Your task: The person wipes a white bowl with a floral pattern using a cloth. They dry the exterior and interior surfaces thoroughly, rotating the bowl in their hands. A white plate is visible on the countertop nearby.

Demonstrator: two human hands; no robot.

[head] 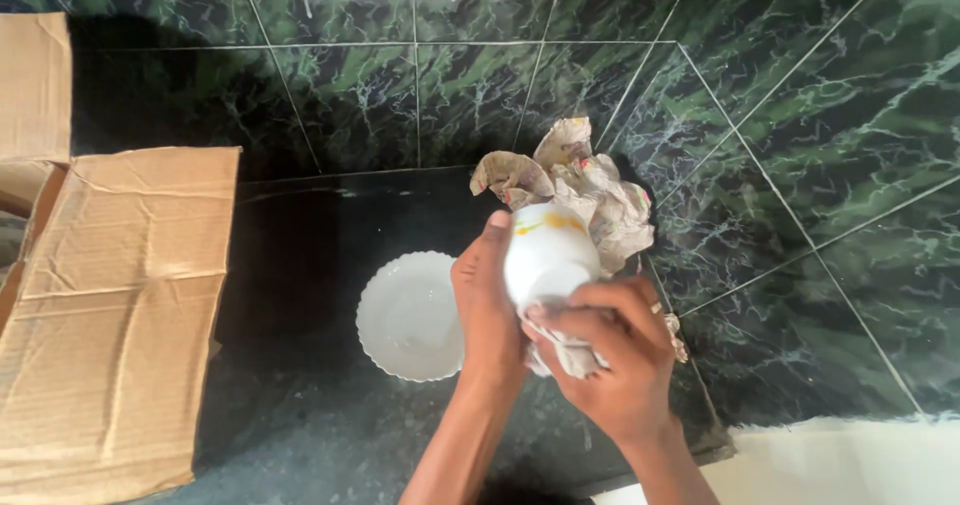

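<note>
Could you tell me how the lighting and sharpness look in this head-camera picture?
Head view: daylight falls from the right; the white cup and white plate are nearly blown out; the dark counter swallows detail in shadow; the left hand and right hand are slightly soft; tile lines bow toward the edges.

— We have soft, even daylight here; the brightest patch is the pale strip [860, 460] below and to the right of the hands [560, 315], nearly washed out.

— And the white cup [548, 255] between the hands glares a little, so we lose its surface detail. The white saucer [408, 315] just left of them keeps its rim.

— The dark worktop [300, 265] left of the hands is dim, with a faint sheen along its back edge. We see a deep shadow above the cardboard box [110, 315] far to the left.

— The tile lines bow outward to the right of the hands: wide-lens distortion. Focus is slightly soft everywhere.
</note>
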